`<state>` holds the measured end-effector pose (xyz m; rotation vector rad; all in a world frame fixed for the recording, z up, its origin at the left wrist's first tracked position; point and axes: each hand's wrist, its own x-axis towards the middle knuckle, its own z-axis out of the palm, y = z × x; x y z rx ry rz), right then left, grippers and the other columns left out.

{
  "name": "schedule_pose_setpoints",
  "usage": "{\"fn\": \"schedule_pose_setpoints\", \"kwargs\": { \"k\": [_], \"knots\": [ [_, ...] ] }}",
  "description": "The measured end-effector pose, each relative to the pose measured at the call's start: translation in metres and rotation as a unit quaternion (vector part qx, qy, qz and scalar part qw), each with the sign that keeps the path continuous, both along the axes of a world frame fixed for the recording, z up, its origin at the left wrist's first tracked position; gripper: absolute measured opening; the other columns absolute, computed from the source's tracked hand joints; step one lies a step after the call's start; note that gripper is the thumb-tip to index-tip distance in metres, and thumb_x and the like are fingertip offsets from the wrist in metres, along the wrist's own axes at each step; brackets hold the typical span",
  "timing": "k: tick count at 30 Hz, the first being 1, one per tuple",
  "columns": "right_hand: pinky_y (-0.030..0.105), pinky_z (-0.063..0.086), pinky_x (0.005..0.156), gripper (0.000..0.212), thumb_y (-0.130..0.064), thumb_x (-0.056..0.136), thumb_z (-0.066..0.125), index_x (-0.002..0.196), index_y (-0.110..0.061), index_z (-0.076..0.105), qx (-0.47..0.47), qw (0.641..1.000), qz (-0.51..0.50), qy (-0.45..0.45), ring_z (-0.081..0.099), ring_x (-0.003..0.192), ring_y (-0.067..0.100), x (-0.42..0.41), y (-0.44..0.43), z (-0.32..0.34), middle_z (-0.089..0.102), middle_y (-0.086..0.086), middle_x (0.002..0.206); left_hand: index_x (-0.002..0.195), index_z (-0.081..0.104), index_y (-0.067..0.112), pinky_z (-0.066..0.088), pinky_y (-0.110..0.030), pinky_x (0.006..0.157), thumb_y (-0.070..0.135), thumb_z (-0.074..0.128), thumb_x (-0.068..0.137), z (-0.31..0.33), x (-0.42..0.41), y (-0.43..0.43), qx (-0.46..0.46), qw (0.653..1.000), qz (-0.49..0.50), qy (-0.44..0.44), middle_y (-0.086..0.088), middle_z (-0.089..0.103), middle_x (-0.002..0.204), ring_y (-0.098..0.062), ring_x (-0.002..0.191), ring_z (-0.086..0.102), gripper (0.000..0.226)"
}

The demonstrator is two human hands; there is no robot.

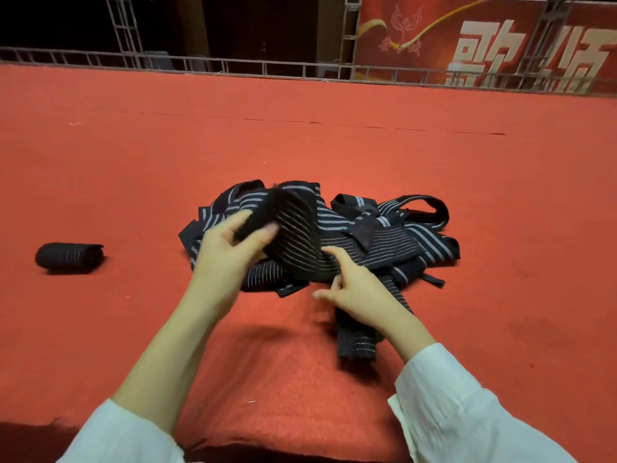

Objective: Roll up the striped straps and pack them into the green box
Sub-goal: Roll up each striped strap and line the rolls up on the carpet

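- Done: one rolled strap [68,258], lying at nine o'clock.
- Left hand [230,248] gripping a second strap [293,228] by its end; right hand [354,285] loose-fingered, touching it.
- Left to roll: pile of loose straps [417,242] at twelve o'clock; green box unseen.

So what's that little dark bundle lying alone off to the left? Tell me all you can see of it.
It is a rolled strap: dark, almost black woven-looking fabric with thin pale stripes, wound into a short, slightly flattened cylinder. It lies on its side on the red carpet, its loose end seemingly at the right. It sits apart from the pile of unrolled straps, and only the carpet touches it.
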<state>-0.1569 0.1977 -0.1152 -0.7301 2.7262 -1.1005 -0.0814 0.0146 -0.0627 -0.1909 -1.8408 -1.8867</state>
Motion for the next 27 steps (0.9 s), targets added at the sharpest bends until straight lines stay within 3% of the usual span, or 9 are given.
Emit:
{"fn": "schedule_pose_setpoints", "kwargs": {
  "k": [2, 6, 8, 10, 13, 15, 18, 23, 27],
  "knots": [
    [0.041, 0.05, 0.085, 0.063, -0.04, 0.084, 0.066, 0.139, -0.039, 0.034, -0.006, 0.998, -0.053, 0.02, 0.065, 0.087, 0.026, 0.0, 0.003, -0.001, 0.061, -0.006, 0.074, 0.085, 0.064, 0.018, 0.048, -0.014, 0.067, 0.004, 0.05, 0.094, 0.009, 0.0, -0.012, 0.082, 0.996, 0.007, 0.036, 0.013, 0.064, 0.072, -0.001, 0.07, 0.058, 0.022],
    [0.04, 0.051, 0.081, 0.068, -0.034, 0.085, 0.062, 0.141, -0.05, 0.026, 0.002, 0.998, -0.052, 0.046, 0.066, 0.085, 0.026, 0.005, 0.004, -0.007, 0.069, 0.003, 0.08, 0.092, 0.058, 0.015, 0.049, -0.015, 0.067, 0.002, 0.037, 0.101, 0.013, 0.0, -0.027, 0.148, 0.987, 0.059, 0.021, 0.014, 0.066, 0.068, 0.001, 0.065, 0.06, 0.026],
    [0.039, 0.051, 0.082, 0.066, -0.028, 0.084, 0.06, 0.139, -0.047, 0.031, 0.028, 0.996, -0.051, 0.071, 0.065, 0.086, 0.025, 0.006, 0.001, -0.011, 0.07, 0.002, 0.081, 0.086, 0.057, 0.017, 0.047, -0.02, 0.067, 0.006, 0.04, 0.101, 0.001, -0.006, -0.027, 0.099, 0.99, 0.094, -0.023, 0.014, 0.065, 0.069, 0.001, 0.066, 0.058, 0.026],
    [0.035, 0.051, 0.081, 0.061, -0.019, 0.082, 0.058, 0.136, -0.039, 0.038, 0.012, 0.998, -0.05, 0.046, 0.065, 0.08, 0.02, 0.005, 0.001, -0.015, 0.069, -0.001, 0.074, 0.081, 0.06, 0.018, 0.043, -0.025, 0.073, 0.031, 0.048, 0.098, -0.021, -0.015, -0.021, -0.009, 0.99, 0.101, -0.098, 0.011, 0.065, 0.076, 0.002, 0.071, 0.057, 0.024],
    [0.033, 0.05, 0.075, 0.05, -0.01, 0.086, 0.054, 0.132, -0.022, 0.04, -0.148, 0.983, -0.058, -0.089, 0.063, 0.063, 0.015, 0.004, 0.007, -0.02, 0.068, 0.004, 0.06, 0.089, 0.066, 0.021, 0.044, -0.027, 0.077, 0.079, 0.057, 0.059, -0.058, -0.022, -0.006, -0.147, 0.956, 0.072, -0.244, 0.012, 0.068, 0.086, -0.005, 0.083, 0.062, 0.066],
    [0.024, 0.049, 0.065, 0.037, -0.006, 0.092, 0.049, 0.127, -0.012, 0.039, -0.223, 0.962, -0.074, -0.137, 0.063, 0.054, 0.013, 0.004, 0.014, -0.018, 0.065, 0.007, 0.052, 0.097, 0.065, 0.024, 0.047, -0.025, 0.079, 0.077, 0.069, 0.049, -0.077, -0.027, 0.005, -0.196, 0.936, 0.06, -0.287, 0.012, 0.069, 0.093, -0.005, 0.089, 0.064, 0.071],
    [0.012, 0.043, 0.055, 0.035, -0.012, 0.094, 0.055, 0.125, -0.013, 0.038, -0.222, 0.959, -0.104, -0.143, 0.06, 0.05, 0.004, 0.003, 0.018, -0.018, 0.063, 0.003, 0.047, 0.087, 0.064, 0.026, 0.047, -0.021, 0.072, 0.051, 0.084, 0.062, -0.086, -0.035, 0.015, -0.221, 0.924, 0.05, -0.308, 0.013, 0.069, 0.086, -0.002, 0.082, 0.064, 0.041],
    [0.024, 0.043, 0.064, 0.041, -0.026, 0.088, 0.068, 0.119, -0.013, 0.046, -0.216, 0.957, -0.142, -0.131, 0.06, 0.051, 0.002, -0.006, 0.01, -0.027, 0.063, 0.001, 0.048, 0.082, 0.074, 0.027, 0.047, -0.019, 0.067, 0.032, 0.082, 0.073, -0.089, -0.046, 0.022, -0.214, 0.937, 0.059, -0.27, 0.009, 0.073, 0.076, -0.006, 0.075, 0.066, 0.013],
    [0.025, 0.039, 0.055, 0.024, -0.031, 0.085, 0.071, 0.093, -0.013, 0.057, -0.207, 0.959, -0.16, -0.114, 0.055, 0.043, 0.003, -0.012, 0.0, -0.029, 0.061, -0.001, 0.044, 0.085, 0.074, 0.019, 0.049, -0.033, 0.075, 0.044, 0.078, 0.072, -0.091, -0.043, 0.031, -0.146, 0.962, -0.023, -0.231, -0.005, 0.073, 0.077, -0.013, 0.075, 0.066, 0.029]
  ]
}}
